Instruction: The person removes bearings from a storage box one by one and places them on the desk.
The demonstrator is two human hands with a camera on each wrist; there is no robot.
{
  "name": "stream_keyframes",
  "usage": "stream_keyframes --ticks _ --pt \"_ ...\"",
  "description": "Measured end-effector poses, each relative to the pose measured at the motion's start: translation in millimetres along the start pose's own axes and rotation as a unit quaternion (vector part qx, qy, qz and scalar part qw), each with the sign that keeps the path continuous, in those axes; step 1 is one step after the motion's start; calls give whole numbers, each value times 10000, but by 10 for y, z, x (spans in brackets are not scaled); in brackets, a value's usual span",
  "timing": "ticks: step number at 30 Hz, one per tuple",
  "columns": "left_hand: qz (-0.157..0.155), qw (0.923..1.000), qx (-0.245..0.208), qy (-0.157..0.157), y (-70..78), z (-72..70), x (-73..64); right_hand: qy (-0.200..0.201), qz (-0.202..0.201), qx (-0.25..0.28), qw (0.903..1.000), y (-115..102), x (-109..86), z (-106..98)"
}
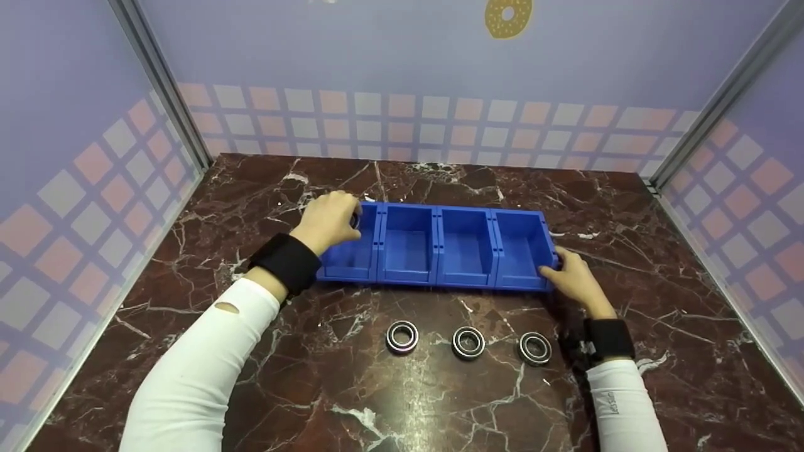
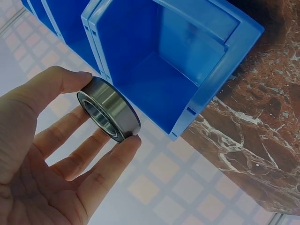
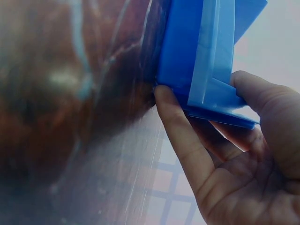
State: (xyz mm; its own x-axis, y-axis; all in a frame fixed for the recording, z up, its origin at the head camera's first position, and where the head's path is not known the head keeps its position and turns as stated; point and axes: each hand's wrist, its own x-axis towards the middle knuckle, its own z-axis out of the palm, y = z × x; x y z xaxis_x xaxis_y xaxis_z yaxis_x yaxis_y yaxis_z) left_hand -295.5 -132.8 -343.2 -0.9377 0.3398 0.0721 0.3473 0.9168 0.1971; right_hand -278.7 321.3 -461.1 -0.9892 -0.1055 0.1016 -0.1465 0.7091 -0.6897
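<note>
My left hand (image 1: 328,221) pinches a steel ball bearing (image 2: 110,110) between thumb and fingers, above the leftmost compartment of a blue plastic bin row (image 1: 407,276). In the left wrist view the bearing is tilted, just outside the compartment's walls. My right hand (image 1: 573,276) grips the right end wall of the bin row; in the right wrist view its thumb lies over the rim and its fingers (image 3: 180,136) are against the outer side. The other compartments show bare blue floors.
Three more bearings stand in a row on the marbled table in front of the bins: a left one (image 1: 402,337), a middle one (image 1: 468,343) and a right one (image 1: 534,348). Tiled-pattern panels (image 1: 402,125) enclose the table at the back and both sides.
</note>
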Motion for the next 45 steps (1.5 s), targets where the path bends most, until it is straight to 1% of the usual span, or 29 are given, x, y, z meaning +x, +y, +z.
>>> stream_keyframes --ticks 6,16,23,31,36,45 --pt "-12 10000 4 -85 19 -15 -46 -8 -18 -74 10000 -2 -3 -4" --pt "156 9999 -22 14 25 -58 -115 -14 -71 -76 9999 12 4 -5" --pt "149 9998 -94 -22 25 -84 -161 -21 -50 -63 10000 7 4 -8" --pt "216 9997 -145 34 23 -70 -231 -27 33 -72 10000 -2 -3 -1" --pt "183 9997 -180 19 19 -60 -278 -55 42 -66 10000 -6 -4 -1" --pt "317 9992 -230 17 33 -62 -367 -38 10 -6 10000 10 -5 5"
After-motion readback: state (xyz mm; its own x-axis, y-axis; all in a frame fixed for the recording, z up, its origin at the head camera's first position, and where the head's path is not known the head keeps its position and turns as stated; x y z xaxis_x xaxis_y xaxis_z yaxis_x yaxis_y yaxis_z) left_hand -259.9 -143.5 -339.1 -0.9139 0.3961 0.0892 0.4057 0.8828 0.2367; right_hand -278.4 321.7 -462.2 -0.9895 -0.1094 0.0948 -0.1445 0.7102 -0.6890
